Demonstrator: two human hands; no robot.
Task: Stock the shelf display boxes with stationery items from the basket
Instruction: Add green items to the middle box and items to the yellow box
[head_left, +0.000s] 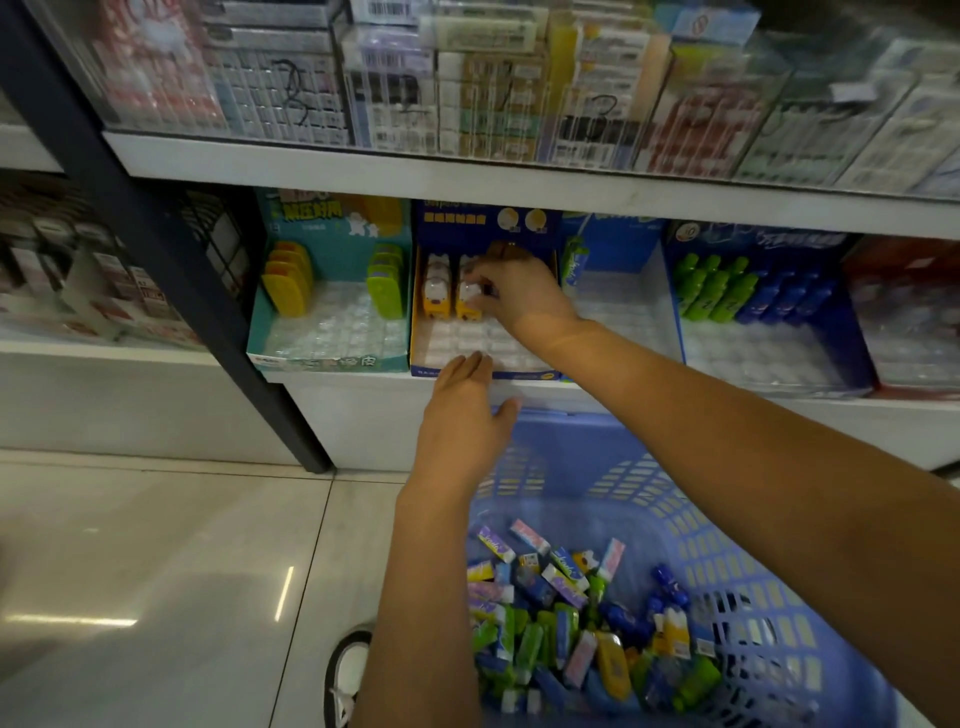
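Basket (727, 519) below; right hand (519, 293) grips yellow item (466, 299) in display box (535, 221).

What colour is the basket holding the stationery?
Blue, a perforated plastic basket, seen best in the head view.

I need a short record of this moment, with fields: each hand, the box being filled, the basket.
right hand: placing a yellow item in the box, fingers on it
left hand: open, flat, at the box's front edge
box being filled: blue display box, two rows of yellow items at back-left, most slots free
basket: blue, on floor, many mixed items inside
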